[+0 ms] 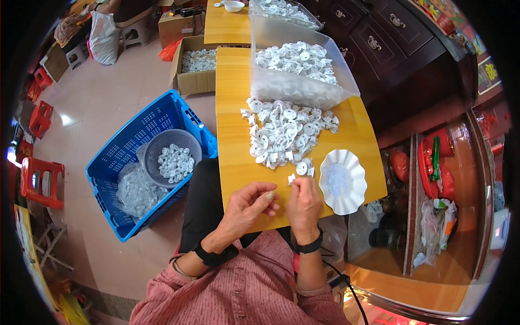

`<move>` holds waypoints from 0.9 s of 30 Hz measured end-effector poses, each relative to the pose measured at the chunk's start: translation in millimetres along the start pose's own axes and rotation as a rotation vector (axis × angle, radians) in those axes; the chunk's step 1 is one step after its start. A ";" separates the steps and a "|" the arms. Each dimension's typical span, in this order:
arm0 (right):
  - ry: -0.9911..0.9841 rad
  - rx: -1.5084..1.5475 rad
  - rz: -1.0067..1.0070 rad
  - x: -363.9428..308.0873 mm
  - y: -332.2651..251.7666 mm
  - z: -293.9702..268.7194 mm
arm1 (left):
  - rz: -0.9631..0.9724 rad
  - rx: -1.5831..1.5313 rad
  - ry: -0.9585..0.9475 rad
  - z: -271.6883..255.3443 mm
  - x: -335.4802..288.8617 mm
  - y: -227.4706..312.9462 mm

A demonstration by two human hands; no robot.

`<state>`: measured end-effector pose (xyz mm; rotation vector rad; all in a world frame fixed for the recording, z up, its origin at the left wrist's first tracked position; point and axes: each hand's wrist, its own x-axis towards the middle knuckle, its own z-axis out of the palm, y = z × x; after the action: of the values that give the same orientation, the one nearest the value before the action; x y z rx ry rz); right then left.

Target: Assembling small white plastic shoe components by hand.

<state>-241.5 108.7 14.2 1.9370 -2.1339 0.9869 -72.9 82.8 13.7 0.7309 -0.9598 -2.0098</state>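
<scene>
My left hand (251, 207) hovers over the near edge of the yellow wooden table (352, 138), fingers loosely bent and apart from the thumb, with nothing visible in it. Beside it my right hand (304, 205) is closed, knuckles up; whatever its fingertips hold is hidden. Just beyond those fingers lies a small white plastic part (291, 178), with a round white part (301, 168) close by. A heap of similar white parts (284, 130) spreads farther up the table. Right of my right hand stands a white scalloped dish (355, 187) holding small clear pieces (338, 179).
A translucent bin (346, 81) full of white parts stands behind the heap. On the floor at left, a blue crate (103, 162) holds a grey basin (154, 149) of parts and clear bags (138, 192). A cardboard box (197, 84) sits beyond; an open cabinet (411, 216) is at right.
</scene>
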 end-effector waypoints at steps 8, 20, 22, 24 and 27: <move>-0.135 0.865 0.637 -2.8 -11.9 -28.1 | 0.050 -0.010 0.015 3.9 9.0 -11.1; -0.104 0.644 0.598 -11.1 9.0 -38.9 | -0.030 -0.104 -0.071 -10.7 14.0 -13.4; 0.027 0.034 0.246 -7.5 33.8 -42.9 | -0.026 -0.098 -0.050 -10.4 14.5 -10.3; 0.005 -0.003 0.283 -8.4 48.7 -47.2 | -0.022 -0.093 -0.029 -11.3 15.2 -8.9; 0.011 -0.229 0.180 -12.0 63.6 -48.0 | -0.033 -0.065 -0.028 -11.8 16.0 -8.5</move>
<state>-314.3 142.6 21.3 1.6559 -2.3311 0.7355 -76.0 68.6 -2.3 0.6888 -0.8995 -2.0746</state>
